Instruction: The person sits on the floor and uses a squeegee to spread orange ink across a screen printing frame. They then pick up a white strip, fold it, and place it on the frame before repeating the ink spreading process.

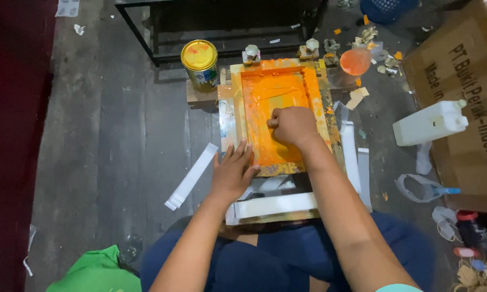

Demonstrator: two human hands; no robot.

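We are in the middle of a print pass on a wooden screen-printing frame [278, 111] lying flat on the dark plank floor [119, 140], straight ahead of our knees. Its mesh is flooded with orange ink. Our right hand [293, 124] sits inside the frame, near its middle, fingers curled tight into a fist; it seems to grip a squeegee handle, but the tool itself is hidden under the knuckles, so we cannot tell for sure. Our left hand [234, 172] lies flat on the near left corner of the frame, fingers spread and pressing down, holding it steady.

At the far left of the frame stands a yellow-lidded paint tin [199, 64]. Two clamps [280, 52] hold the frame's far edge, and to the far right is a small cup of orange ink [355, 61]. A white strip [191, 176] lies to the left of our left hand, with more white strips just under the near edge of the frame. Well to the right sit a white jug [430, 123] and a cardboard box [462, 92].

We judge the stroke about halfway down the mesh. The next move calls for an even pull toward the near edge, with steady pressure and the left hand kept firm so the frame does not shift.
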